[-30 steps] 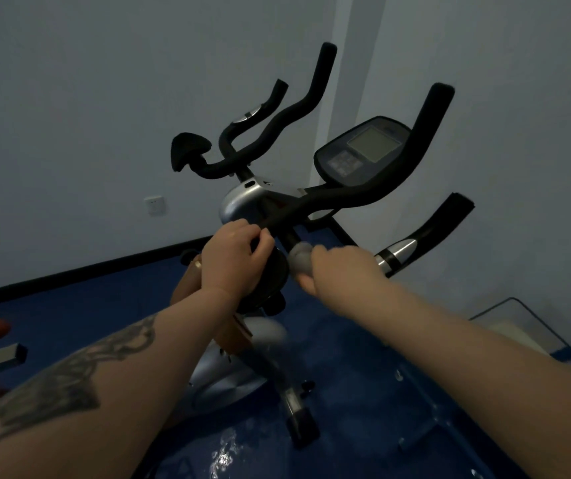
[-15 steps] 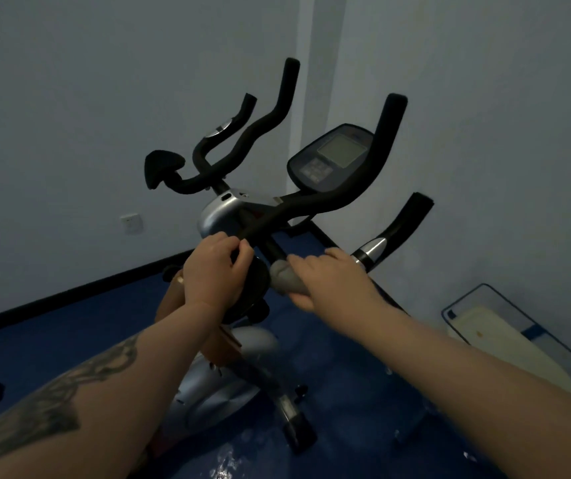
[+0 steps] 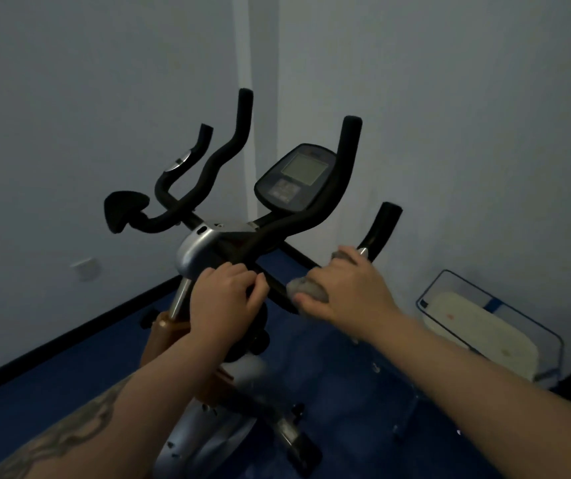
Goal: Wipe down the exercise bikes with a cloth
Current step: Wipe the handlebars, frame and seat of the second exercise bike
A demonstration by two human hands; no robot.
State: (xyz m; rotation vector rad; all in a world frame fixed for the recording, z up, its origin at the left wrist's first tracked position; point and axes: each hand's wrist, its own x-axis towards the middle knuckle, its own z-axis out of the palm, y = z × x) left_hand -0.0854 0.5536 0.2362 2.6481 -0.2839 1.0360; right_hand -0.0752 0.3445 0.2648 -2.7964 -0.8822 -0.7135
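At frame centre our left hand grips the bike bar; right hand fingers clasp the cloth, mostly hidden, against the right handle near the wall.

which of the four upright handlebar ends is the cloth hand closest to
The short far-right end; the right hand wraps the cloth round its bar just below. The others stand farther left.

cloth: mostly hidden under right hand | bike base: blurred, cut off below

handlebars: black
cloth: grey
bike frame: silver, post below perhaps orange
floor: blue
left forearm: dark tattoo pattern
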